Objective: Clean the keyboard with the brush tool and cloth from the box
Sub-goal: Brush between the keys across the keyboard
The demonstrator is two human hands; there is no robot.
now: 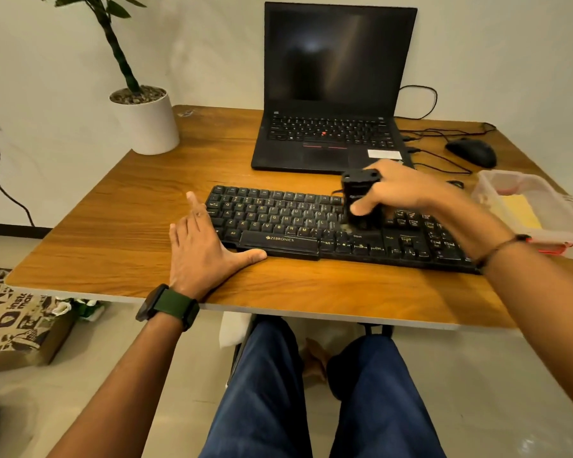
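The black keyboard [338, 226] lay across the middle of the wooden table [113, 226], its long side running from about nine o'clock to four o'clock, with the spacebar edge toward the person. The right hand [401, 190] was closed around the black brush tool [361, 203], thumb on the near face and fingers wrapped behind it, holding it upright over the right-centre keys — the tool's lower end was down at the key tops, though motion blur made it impossible to tell whether it actually touched them. The left hand [202, 246] lay flat and released on the table at the keyboard's nine o'clock end, palm down, fingers stretched along the left edge and the thumb lying along the front edge just beside the spacebar; it grasped nothing. A dark watch on a green strap [167, 307] sat on that wrist. At three o'clock from the keyboard, just beside its far right end, stood the clear plastic box [497, 180] — something yellow, possibly the cloth, showed inside, but it was too blurred to name. Beyond the keyboard at twelve o'clock was an open laptop [334, 90] with a dark screen, a black mouse [472, 152] at two o'clock, and a white plant pot [149, 123] at ten o'clock.
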